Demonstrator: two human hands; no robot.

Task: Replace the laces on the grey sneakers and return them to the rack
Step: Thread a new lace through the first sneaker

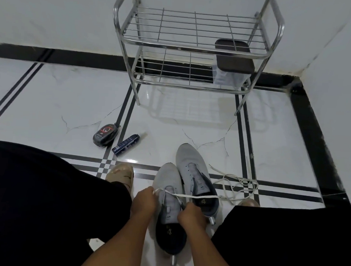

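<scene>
**Spotter:** Head view has the near grey sneaker point(169, 183) on the floor between your knees, and the far grey sneaker point(191, 164) touching it on the right. Your left hand point(143, 202) pinches the white lace point(197, 196) at the lower eyelets. Your right hand point(188, 214) is curled on the same lace by the tongue.

**Operator:** What should I watch?

**Spotter:** Even both ends before you cross again, I'd say. One end runs long, right across the far sneaker's opening. Keep the lace flat, not twisted, and snug each row as you go. Leave the loose lace point(239, 187) lying on the tiles to your right. The rack point(195, 46) stands ahead, top shelf bare, for afterwards.
</scene>
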